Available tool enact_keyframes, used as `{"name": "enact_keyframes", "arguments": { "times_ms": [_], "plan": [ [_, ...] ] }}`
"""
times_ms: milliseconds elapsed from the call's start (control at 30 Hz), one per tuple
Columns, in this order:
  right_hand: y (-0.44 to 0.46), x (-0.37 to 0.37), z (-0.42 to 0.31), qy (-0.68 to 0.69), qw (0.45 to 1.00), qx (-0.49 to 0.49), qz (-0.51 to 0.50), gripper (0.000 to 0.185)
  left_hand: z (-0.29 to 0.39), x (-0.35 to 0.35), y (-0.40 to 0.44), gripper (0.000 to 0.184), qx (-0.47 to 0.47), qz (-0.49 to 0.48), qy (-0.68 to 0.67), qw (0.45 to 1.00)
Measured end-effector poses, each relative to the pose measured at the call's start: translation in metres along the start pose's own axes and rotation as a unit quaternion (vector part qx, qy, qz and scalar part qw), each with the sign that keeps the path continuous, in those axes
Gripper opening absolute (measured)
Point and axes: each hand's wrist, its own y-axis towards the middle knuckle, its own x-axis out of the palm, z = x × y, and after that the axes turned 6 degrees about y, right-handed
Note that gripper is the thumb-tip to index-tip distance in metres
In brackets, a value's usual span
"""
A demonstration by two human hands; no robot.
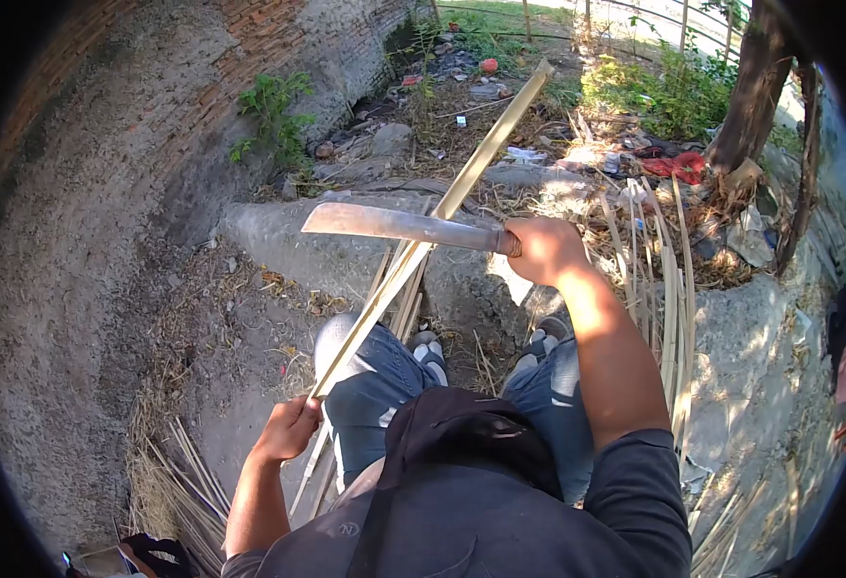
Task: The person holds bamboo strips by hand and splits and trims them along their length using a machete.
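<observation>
A long pale bamboo strip [489, 149] slants from the lower left up to the top middle. Its lower end is in my left hand [288, 430], whose fingers are closed round it beside my left knee. My right hand [544, 250] grips the handle of a machete [375, 223]. The wide, rust-tinged blade points left and lies across the strip about midway; whether it has cut into the strip cannot be made out. Below the blade the strip looks split into narrow lengths. More strips [409, 299] lean behind it, between my legs.
Thin bamboo strips [672, 318] lie in a bundle at the right, others [192, 472] at the lower left. A rough wall [86, 222] rises on the left. A concrete ledge [278, 236] crosses in front of my feet, with litter and a tree trunk [753, 96] beyond.
</observation>
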Motion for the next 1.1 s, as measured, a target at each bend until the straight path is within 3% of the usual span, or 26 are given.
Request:
{"name": "enact_keyframes", "arguments": {
  "times_ms": [100,200,433,567,667,700,867,1100],
  "plan": [
    [0.006,-0.009,-0.008,-0.024,0.999,-0.021,0.007,0.012,-0.014,0.007,0.007,0.047,-0.01,-0.056,-0.096,0.994],
    [0.01,-0.004,0.005,-0.001,1.0,0.024,-0.004,0.014,0.006,0.002,-0.002,0.046,0.02,-0.05,-0.04,0.998],
    [0.009,-0.009,-0.013,-0.024,0.999,0.033,0.001,0.014,0.012,0.014,0.015,0.045,-0.002,-0.04,-0.072,0.997],
    [0.004,0.021,-0.025,0.003,0.99,-0.117,0.083,0.014,0.013,0.028,0.029,0.047,0.045,-0.057,-0.082,0.994],
    [0.001,0.02,-0.045,-0.02,0.977,-0.201,0.073,0.013,0.022,0.032,0.035,0.047,0.063,-0.065,-0.086,0.992],
    [0.003,0.014,-0.048,-0.044,0.98,-0.194,0.021,0.013,0.017,0.031,0.037,0.048,0.067,-0.071,-0.094,0.991],
    [0.015,-0.001,0.003,0.023,0.999,0.042,0.02,0.016,0.015,0.018,0.023,0.047,0.051,-0.066,-0.072,0.994],
    [0.014,0.003,-0.023,0.011,0.995,0.063,-0.07,0.019,0.01,0.032,0.022,0.042,0.02,-0.072,-0.156,0.985]
  ]
}}
